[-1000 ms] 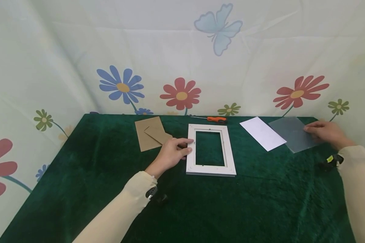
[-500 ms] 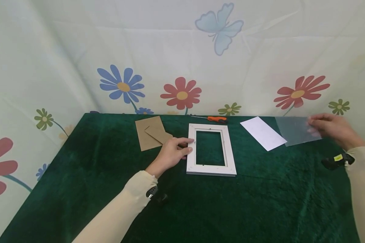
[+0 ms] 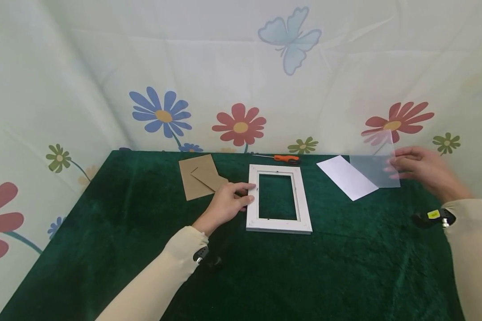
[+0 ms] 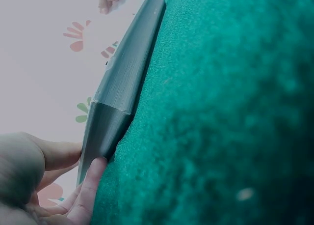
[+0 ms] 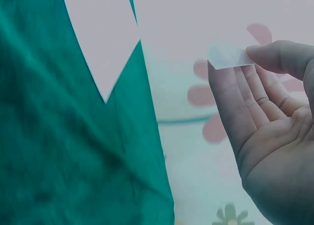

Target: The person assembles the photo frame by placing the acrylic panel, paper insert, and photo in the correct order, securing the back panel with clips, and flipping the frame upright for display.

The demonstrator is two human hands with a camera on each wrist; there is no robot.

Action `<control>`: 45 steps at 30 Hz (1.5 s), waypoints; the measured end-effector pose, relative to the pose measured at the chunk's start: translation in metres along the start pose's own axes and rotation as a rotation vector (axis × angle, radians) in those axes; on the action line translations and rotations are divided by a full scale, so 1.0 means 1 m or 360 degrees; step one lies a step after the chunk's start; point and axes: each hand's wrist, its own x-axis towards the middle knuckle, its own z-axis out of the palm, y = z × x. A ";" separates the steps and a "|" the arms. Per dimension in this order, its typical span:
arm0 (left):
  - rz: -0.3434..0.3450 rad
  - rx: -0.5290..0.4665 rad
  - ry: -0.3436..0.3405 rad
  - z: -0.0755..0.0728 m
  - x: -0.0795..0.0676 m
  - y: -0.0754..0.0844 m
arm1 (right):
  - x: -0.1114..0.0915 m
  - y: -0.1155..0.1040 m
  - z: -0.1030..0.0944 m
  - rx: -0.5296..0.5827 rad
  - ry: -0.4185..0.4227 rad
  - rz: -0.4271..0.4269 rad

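Steadying the white frame (image 3: pixel 301 200), seemingly, the left hand (image 3: pixel 223 203) grips it; right of it, the right hand (image 3: pixel 427 171) pinches a clear sheet (image 3: pixel 376 164).

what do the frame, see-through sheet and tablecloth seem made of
Frame: perhaps painted wood or plastic, matte white; fine lines streak its side.
See-through sheet: probably clear plastic, possibly glass, smooth; a printed flower partly shows through.
Tablecloth: likely velvet-like fabric, soft sheen; fuzzy pile shows up close.

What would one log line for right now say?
left hand: grips frame; right hand: pinches clear sheet, held up; paper: on green cloth; screwdriver: behind frame
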 end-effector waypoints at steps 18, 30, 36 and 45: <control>0.0004 0.0014 -0.0009 -0.001 0.000 0.001 | 0.010 -0.042 0.064 0.0381 0.0030 -0.0110; 0.0008 0.0016 -0.0017 -0.002 0.000 0.000 | 0.014 -0.064 0.098 0.0771 -0.0041 -0.0224; 0.0018 0.0009 -0.0017 -0.002 0.000 0.000 | 0.017 -0.071 0.116 0.0835 -0.0059 -0.0243; 0.0017 -0.0002 -0.0011 -0.001 0.001 0.000 | 0.021 -0.085 0.138 0.0864 -0.0077 -0.0198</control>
